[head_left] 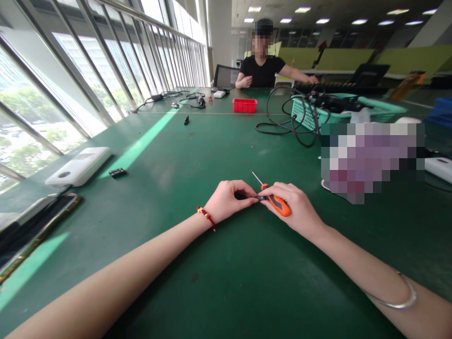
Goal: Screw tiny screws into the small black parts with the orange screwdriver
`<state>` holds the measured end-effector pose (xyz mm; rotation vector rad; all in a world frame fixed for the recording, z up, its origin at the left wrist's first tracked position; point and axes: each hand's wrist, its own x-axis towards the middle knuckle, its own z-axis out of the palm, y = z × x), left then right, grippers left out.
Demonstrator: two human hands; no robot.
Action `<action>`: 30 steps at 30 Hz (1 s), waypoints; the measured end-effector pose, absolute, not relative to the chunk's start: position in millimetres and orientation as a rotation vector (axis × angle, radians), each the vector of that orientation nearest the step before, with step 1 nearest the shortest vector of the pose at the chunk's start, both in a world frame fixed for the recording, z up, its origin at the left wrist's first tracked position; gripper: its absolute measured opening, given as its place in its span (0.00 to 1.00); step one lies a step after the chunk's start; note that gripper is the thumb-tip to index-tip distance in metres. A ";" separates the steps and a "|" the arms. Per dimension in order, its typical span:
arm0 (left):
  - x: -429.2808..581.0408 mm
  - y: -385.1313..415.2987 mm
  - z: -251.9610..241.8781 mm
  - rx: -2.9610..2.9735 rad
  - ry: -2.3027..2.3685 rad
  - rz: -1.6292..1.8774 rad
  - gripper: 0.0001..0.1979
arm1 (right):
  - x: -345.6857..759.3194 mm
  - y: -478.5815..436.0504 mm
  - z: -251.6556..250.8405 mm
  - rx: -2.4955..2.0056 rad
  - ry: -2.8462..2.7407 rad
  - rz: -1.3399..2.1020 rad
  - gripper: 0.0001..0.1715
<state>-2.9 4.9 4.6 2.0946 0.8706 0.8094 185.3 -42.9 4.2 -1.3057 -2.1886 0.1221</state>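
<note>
Screwdriver [281, 206], in right grip [300, 207], left grip [226, 201] pinching black part [262, 198]

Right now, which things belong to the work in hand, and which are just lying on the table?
Likely in the work:
orange screwdriver, in the right fingers
small dark part, at the left fingers

Seemingly just lying there:
phone
white box
red tray
green basket
black piece, role unclear

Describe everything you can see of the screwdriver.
The screwdriver has a bulbous orange handle with dark grey inlays, plastic- or rubber-looking, an orange collar and a thin, straight, metallic-looking shaft. The right hand grips it, partly covering the handle. It slants over the green table, shaft pointing forward and left, its tip free of the small dark part. The tip's shape is too small to tell.
</note>
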 end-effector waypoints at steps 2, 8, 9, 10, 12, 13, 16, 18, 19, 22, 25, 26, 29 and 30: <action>-2.8 3.6 6.0 2.124 0.878 0.806 0.05 | 185.0 -43.6 4.8 -1.312 -2.187 0.127 0.07; -2.6 0.6 8.5 2.265 0.851 0.852 0.05 | 184.5 -43.9 3.2 -1.322 -2.152 0.185 0.06; -2.6 0.4 8.4 2.281 0.849 0.858 0.05 | 184.4 -43.7 3.0 -1.324 -2.147 0.196 0.06; -2.6 0.1 8.1 2.300 0.854 0.864 0.05 | 184.4 -43.6 2.8 -1.326 -2.145 0.204 0.06; -2.4 -0.4 7.4 2.363 0.875 0.875 0.05 | 184.6 -43.3 2.5 -1.330 -2.147 0.208 0.06; -2.2 -0.8 7.0 2.403 0.889 0.881 0.05 | 184.8 -43.1 2.3 -1.332 -2.151 0.207 0.05; -1.8 -2.0 5.4 2.517 0.920 0.905 0.05 | 185.6 -42.4 1.5 -1.345 -2.158 0.200 0.06; -1.9 -2.5 4.3 2.568 0.922 0.921 0.05 | 185.8 -42.0 0.8 -1.355 -2.168 0.202 0.06; -2.0 -2.6 3.8 2.587 0.924 0.925 0.05 | 185.8 -41.8 0.4 -1.359 -2.168 0.210 0.07; -2.5 -2.9 3.3 2.621 0.943 0.924 0.05 | 185.1 -41.5 -0.2 -1.357 -2.131 0.242 0.09; -2.5 -3.6 4.4 2.636 0.948 0.921 0.05 | 184.7 -41.6 0.1 -1.342 -2.115 0.221 0.07; -2.4 -3.9 5.0 2.639 0.948 0.926 0.04 | 184.9 -41.7 0.3 -1.331 -2.122 0.207 0.06; -1.8 -4.6 6.5 2.643 0.952 0.948 0.04 | 185.8 -41.5 0.4 -1.305 -2.121 0.192 0.06; -1.7 -4.7 6.7 2.647 0.951 0.951 0.05 | 186.1 -41.4 0.3 -1.302 -2.118 0.195 0.06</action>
